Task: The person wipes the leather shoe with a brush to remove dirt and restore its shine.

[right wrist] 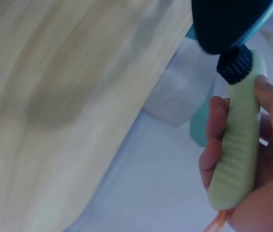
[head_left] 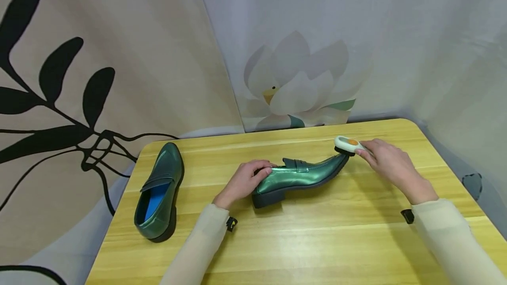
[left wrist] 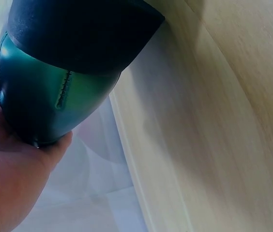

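A shiny green loafer (head_left: 295, 178) with a dark sole is tilted over the table, its toe raised to the right. My left hand (head_left: 248, 179) grips it at the heel end; the left wrist view shows the thumb along the rim of the heel (left wrist: 44, 106). In my right hand (head_left: 390, 164) is a pale green shoe brush (right wrist: 238, 135) with dark bristles (right wrist: 235, 64) and an orange spot on its back. The fingers wrap its handle, and the bristles sit right at the loafer's toe.
A second green loafer (head_left: 160, 192) with a blue insole stands upright at the table's left. The wooden table (head_left: 317, 241) has rounded back corners. Behind it hangs a pale curtain (head_left: 158, 47) printed with dark leaves and a flower.
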The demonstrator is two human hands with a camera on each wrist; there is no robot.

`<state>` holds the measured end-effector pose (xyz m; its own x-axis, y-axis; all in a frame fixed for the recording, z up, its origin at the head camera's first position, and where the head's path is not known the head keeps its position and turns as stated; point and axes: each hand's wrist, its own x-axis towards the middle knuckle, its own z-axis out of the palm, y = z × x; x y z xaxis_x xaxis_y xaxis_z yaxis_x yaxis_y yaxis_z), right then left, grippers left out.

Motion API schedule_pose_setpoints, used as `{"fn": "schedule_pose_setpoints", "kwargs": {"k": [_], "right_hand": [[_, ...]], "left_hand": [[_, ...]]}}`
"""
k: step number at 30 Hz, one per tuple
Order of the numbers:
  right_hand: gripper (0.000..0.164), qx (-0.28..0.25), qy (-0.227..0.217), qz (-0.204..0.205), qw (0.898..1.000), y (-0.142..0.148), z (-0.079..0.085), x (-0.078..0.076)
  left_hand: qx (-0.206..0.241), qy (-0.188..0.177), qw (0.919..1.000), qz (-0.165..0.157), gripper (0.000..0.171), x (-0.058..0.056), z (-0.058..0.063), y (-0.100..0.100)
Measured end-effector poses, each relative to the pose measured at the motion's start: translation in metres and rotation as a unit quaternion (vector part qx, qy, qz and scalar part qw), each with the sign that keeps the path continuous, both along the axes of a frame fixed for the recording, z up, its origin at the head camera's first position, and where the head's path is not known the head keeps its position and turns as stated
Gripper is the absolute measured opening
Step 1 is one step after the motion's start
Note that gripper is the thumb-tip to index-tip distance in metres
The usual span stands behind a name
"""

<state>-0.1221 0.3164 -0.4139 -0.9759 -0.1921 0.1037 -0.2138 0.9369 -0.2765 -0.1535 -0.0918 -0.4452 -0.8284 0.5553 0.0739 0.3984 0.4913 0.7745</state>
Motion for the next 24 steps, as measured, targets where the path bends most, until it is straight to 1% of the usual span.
{"fn": "schedule_pose_setpoints", "kwargs": {"k": [2, 6, 8, 10, 13, 16, 18, 21, 24], "right_hand": [[0.046, 0.009, 0.016, 0.006, 1.0, -0.007, 0.003, 0.005], [0.039, 0.019, 0.064, 0.027, 0.997, -0.023, 0.007, 0.019], [0.036, 0.013, 0.082, 0.038, 0.996, -0.031, 0.007, 0.026], [0.035, 0.002, 0.09, 0.045, 0.995, -0.036, 0.005, 0.032], [0.038, -0.028, 0.084, 0.033, 0.995, -0.035, 0.002, 0.035], [0.042, -0.068, 0.059, -0.001, 0.996, -0.028, -0.004, 0.034], [0.043, -0.089, 0.044, -0.014, 0.995, -0.024, -0.008, 0.035], [0.042, -0.106, 0.043, 0.002, 0.993, -0.025, -0.015, 0.038], [0.038, -0.114, 0.068, 0.033, 0.991, -0.032, -0.019, 0.042]], "left_hand": [[-0.003, 0.0, 1.0, -0.003, 0.031, 0.001, 0.001, 0.0], [0.0, -0.002, 1.0, -0.003, 0.031, 0.002, 0.003, 0.0], [0.002, -0.001, 1.0, -0.004, 0.03, 0.002, 0.004, 0.0], [0.002, -0.001, 1.0, -0.004, 0.029, 0.002, 0.004, 0.001], [0.004, -0.004, 1.0, -0.004, 0.029, 0.002, 0.002, 0.001], [0.006, -0.007, 1.0, -0.003, 0.03, 0.002, 0.001, 0.001], [0.008, -0.007, 0.9999, -0.002, 0.029, 0.002, 0.0, 0.001], [0.01, -0.01, 0.9999, 0.003, 0.029, 0.001, 0.0, 0.001], [0.012, -0.006, 0.9999, 0.006, 0.028, 0.001, 0.0, 0.001]]}}
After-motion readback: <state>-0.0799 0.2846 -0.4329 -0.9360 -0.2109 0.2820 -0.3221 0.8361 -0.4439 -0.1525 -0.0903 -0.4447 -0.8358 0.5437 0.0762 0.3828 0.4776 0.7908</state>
